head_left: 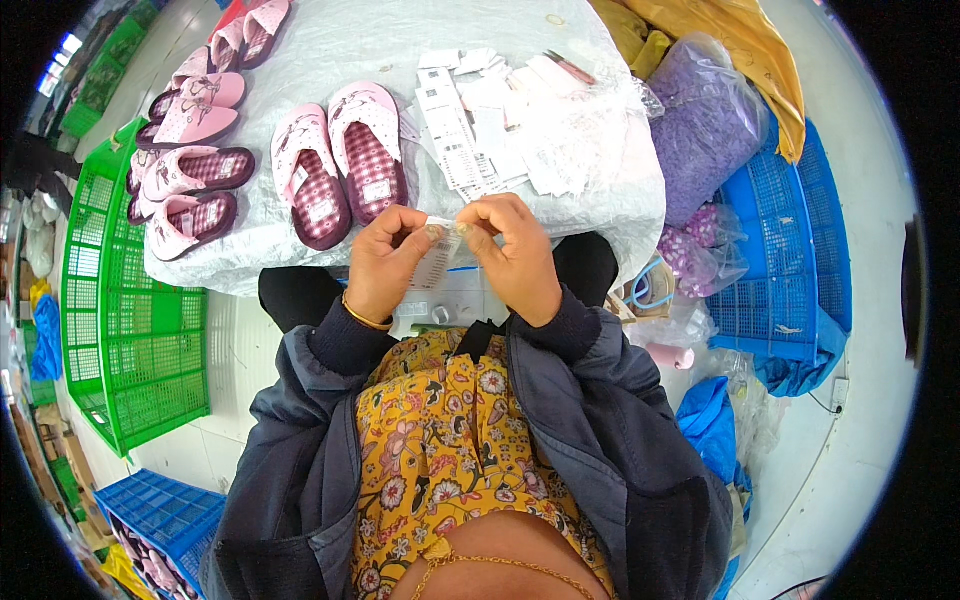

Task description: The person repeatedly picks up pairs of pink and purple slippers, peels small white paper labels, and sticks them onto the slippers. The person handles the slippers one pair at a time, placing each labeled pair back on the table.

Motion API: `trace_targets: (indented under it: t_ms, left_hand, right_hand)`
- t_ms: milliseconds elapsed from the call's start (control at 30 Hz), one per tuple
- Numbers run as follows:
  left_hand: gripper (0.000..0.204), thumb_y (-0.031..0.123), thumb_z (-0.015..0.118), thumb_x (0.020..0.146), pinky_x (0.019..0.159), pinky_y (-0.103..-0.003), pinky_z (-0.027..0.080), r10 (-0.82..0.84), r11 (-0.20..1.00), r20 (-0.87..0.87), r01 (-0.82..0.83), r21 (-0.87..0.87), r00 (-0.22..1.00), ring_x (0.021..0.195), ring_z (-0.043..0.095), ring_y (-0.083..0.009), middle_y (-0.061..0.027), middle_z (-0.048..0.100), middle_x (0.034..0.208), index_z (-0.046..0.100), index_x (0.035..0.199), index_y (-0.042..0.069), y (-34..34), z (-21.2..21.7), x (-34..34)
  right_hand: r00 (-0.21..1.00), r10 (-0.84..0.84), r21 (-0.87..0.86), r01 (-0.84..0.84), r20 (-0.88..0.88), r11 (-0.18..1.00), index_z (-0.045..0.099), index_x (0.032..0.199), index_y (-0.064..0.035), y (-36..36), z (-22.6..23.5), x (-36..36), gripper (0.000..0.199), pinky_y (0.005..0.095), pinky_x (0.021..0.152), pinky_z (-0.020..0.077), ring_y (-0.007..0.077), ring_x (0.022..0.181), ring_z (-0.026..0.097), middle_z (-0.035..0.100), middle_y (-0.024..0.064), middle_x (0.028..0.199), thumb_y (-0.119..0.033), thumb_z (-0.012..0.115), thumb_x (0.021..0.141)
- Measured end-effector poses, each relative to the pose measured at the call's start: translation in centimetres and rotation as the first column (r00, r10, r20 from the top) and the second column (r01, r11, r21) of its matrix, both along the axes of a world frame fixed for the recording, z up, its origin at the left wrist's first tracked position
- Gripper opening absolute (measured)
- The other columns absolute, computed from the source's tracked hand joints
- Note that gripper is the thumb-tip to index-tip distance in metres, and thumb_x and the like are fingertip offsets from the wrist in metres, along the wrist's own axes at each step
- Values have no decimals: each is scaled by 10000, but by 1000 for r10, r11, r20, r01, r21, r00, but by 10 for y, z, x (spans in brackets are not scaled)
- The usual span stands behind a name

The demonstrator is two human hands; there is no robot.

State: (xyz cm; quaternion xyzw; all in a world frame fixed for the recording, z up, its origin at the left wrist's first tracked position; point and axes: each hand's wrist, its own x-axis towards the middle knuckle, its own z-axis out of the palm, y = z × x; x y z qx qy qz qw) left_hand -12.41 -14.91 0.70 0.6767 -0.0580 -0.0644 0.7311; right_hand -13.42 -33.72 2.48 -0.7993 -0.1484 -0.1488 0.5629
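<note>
My left hand and my right hand meet just below the table edge, both pinching a small white label strip in clear film between thumbs and fingertips. Right above my hands, a pair of pink slippers with checked insoles lies on the table covered in clear plastic sheet. A heap of white paper labels and tags is spread to the right of that pair.
More pink slippers lie at the table's left end. A green plastic crate stands on the left, blue crates on the right, a bag of purple pieces beside them, and another blue crate at lower left.
</note>
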Motion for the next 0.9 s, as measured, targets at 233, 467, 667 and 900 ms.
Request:
trace_targets:
  t_ms: [233, 467, 667, 900]
  left_hand:
    - [74, 55, 675, 914, 661, -200, 443, 55, 998, 37, -55, 23, 998, 751, 521, -28, 38, 616, 842, 652, 963, 4, -5, -1, 0]
    - [89, 42, 713, 865, 647, -252, 448, 60, 968, 264, -121, 220, 963, 737, 547, -85, -12, 617, 795, 663, 924, -2, -7, 2, -5]
    - [115, 15, 739, 808, 654, -328, 465, -54, 875, 640, -273, 400, 766, 734, 607, -238, -104, 648, 830, 677, 905, 6, -10, 6, -6]
    - [130, 121, 645, 940, 681, -242, 436, -115, 978, 67, 101, 182, 991, 763, 527, -77, 5, 608, 816, 657, 960, -7, -2, -2, -1]
  right_hand:
    - [959, 63, 200, -7, -276, 980, 614, 1076, 14, 5, 2, -6, 221, 245, 630, 503, 78, 698, 610, 685, 74, 817, -18, 683, 869]
    - [945, 55, 166, 0, -324, 986, 616, 1095, 26, 4, 0, -6, 244, 249, 635, 506, 82, 698, 613, 693, 80, 811, -25, 681, 865]
    - [944, 66, 221, 8, -323, 975, 636, 1063, 27, 4, -10, -7, 209, 252, 638, 506, 81, 703, 613, 695, 76, 819, -33, 675, 866]
    - [918, 158, 246, -68, -364, 967, 644, 1050, 28, 0, -10, -6, 199, 259, 676, 524, 96, 743, 641, 707, 86, 849, -49, 680, 870]
